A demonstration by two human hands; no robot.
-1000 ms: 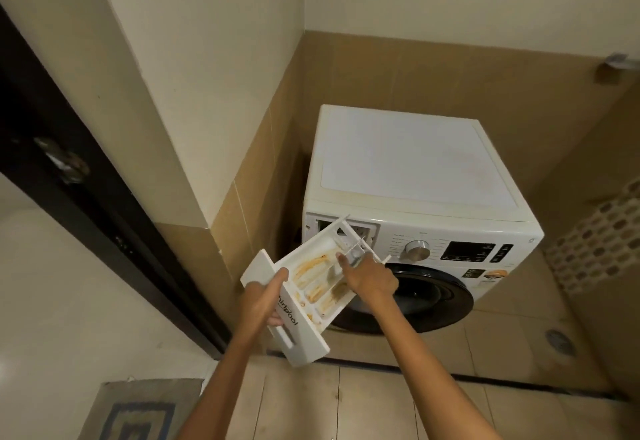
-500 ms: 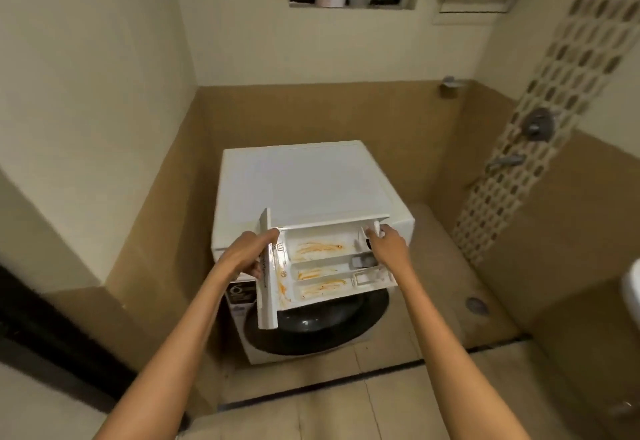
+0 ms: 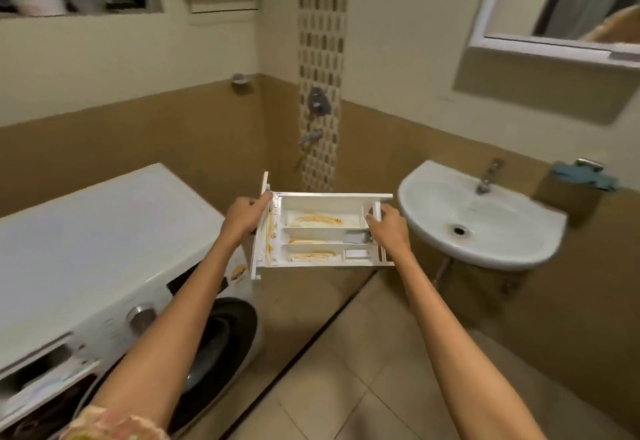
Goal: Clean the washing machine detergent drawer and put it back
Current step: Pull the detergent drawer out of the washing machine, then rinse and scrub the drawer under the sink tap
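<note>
- The detergent drawer (image 3: 322,228) is held level in mid-air, between the washing machine (image 3: 104,231) and the sink (image 3: 485,218), orange residue streaking its compartments.
- The left hand (image 3: 244,214) grips its front-panel end.
- The right hand (image 3: 386,226) grips the opposite end.

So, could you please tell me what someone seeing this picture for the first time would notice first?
The white detergent drawer, streaked with orange residue, is held out in mid-air at the centre, the left hand gripping its front-panel end and the right hand its other end. Just right of it is a white sink. At lower left the washing machine shows its open drawer slot.
</note>
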